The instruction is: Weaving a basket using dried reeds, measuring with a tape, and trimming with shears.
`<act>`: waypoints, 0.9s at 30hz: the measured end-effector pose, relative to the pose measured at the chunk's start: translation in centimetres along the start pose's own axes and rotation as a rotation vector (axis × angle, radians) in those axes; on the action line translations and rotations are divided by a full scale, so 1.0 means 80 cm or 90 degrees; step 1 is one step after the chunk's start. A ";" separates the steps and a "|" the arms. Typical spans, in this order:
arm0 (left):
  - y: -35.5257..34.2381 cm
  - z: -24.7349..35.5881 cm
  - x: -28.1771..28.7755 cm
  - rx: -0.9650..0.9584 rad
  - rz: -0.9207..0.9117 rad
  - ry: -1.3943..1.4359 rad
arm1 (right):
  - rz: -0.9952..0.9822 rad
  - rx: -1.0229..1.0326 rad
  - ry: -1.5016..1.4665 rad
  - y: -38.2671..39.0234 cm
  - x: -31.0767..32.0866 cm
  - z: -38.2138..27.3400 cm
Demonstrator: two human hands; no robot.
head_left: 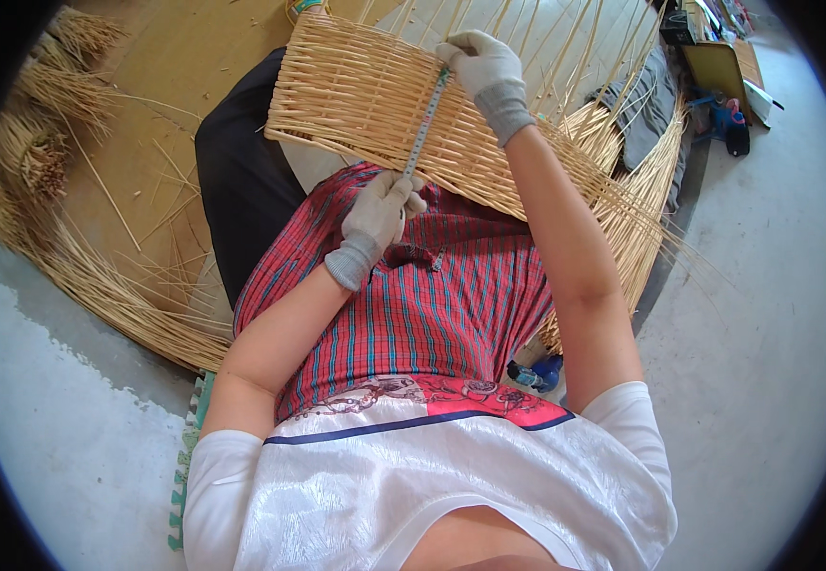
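A partly woven wicker basket (365, 90) of pale canes lies tilted across my lap, its long side facing up. Across that woven side runs a narrow tape measure (426, 124), drawn straight from one edge to the other. My left hand (381, 211), in a light glove with a grey cuff, is closed on the tape at the basket's near edge. At the far edge my right hand (481, 71), gloved the same way, pinches the tape's other end against the weave. Loose upright canes (546, 48) stick out beyond the far edge.
Bundles of cane (37, 171) lie at the left on a brown board (160, 86). More long canes (622, 238) and a grey cloth (646, 109) lie at the right. A blue object (548, 371) sits beside my right elbow. Boxes and small items stand at the far right.
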State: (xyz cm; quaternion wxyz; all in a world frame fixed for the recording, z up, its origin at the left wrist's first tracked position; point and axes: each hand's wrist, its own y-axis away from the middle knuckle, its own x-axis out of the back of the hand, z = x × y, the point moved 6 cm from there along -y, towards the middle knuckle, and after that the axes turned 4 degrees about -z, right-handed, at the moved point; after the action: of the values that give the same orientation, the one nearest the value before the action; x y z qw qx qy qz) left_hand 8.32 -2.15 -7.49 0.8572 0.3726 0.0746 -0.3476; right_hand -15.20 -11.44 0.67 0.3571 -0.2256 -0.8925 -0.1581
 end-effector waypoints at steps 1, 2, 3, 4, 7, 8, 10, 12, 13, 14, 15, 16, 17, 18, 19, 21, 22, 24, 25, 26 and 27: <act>0.000 0.000 -0.009 0.007 -0.007 0.016 | 0.011 -0.005 0.048 0.005 0.009 0.002; 0.001 -0.001 -0.017 0.015 -0.014 0.032 | 0.011 -0.005 0.048 0.010 0.015 0.004; -0.002 -0.006 -0.020 0.014 -0.016 0.032 | 0.023 -0.016 0.109 0.014 0.024 0.007; -0.006 -0.015 -0.025 0.009 -0.031 0.026 | 0.034 -0.026 0.169 0.017 0.030 0.009; -0.011 -0.021 -0.036 0.014 -0.054 0.013 | 0.010 -0.019 0.084 0.019 0.029 0.027; -0.011 -0.022 -0.039 0.021 -0.060 0.006 | 0.010 -0.021 0.085 0.018 0.032 0.034; -0.013 -0.022 -0.038 0.018 -0.061 0.004 | -0.004 -0.074 0.018 0.016 0.032 0.043; -0.014 -0.022 -0.038 0.014 -0.062 0.003 | -0.018 -0.083 -0.010 0.010 0.031 0.050; -0.014 -0.021 -0.038 0.012 -0.063 0.009 | -0.030 -0.091 -0.038 0.008 0.029 0.054; -0.014 -0.021 -0.038 0.010 -0.065 0.014 | -0.030 -0.092 -0.038 0.006 0.029 0.058; -0.014 -0.023 -0.037 0.011 -0.063 0.014 | -0.043 -0.088 -0.005 0.004 0.028 0.055; -0.015 -0.025 -0.036 0.009 -0.060 0.018 | -0.055 -0.085 0.028 0.003 0.027 0.053; -0.016 -0.026 -0.035 0.008 -0.058 0.022 | -0.056 -0.086 0.028 0.000 0.025 0.055; -0.015 -0.025 -0.036 0.010 -0.059 0.021 | -0.025 -0.111 0.027 -0.005 0.028 0.060; -0.014 -0.024 -0.037 0.022 -0.060 0.019 | 0.007 -0.137 0.026 -0.007 0.031 0.066; -0.013 -0.024 -0.039 0.036 -0.059 0.017 | -0.059 -0.166 0.036 -0.013 0.032 0.063; -0.013 -0.023 -0.038 0.023 -0.053 0.030 | -0.126 -0.192 0.045 -0.015 0.028 0.056; -0.011 -0.022 -0.036 0.010 -0.047 0.043 | -0.146 -0.198 0.039 -0.010 0.025 0.037; -0.008 -0.021 -0.034 0.014 -0.037 0.016 | -0.164 -0.203 0.035 -0.007 0.023 0.032; -0.006 -0.021 -0.032 0.017 -0.027 -0.011 | -0.164 -0.203 0.034 -0.009 0.015 0.043; -0.008 -0.020 -0.042 0.016 -0.040 -0.013 | -0.110 -0.127 0.025 -0.015 0.019 0.061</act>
State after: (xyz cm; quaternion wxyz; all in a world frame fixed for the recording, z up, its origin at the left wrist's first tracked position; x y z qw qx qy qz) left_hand 5.61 0.49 -7.71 0.8420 0.3772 0.0729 -0.3787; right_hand -19.51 -9.85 -1.78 0.3351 -0.1789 -0.8814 -0.2808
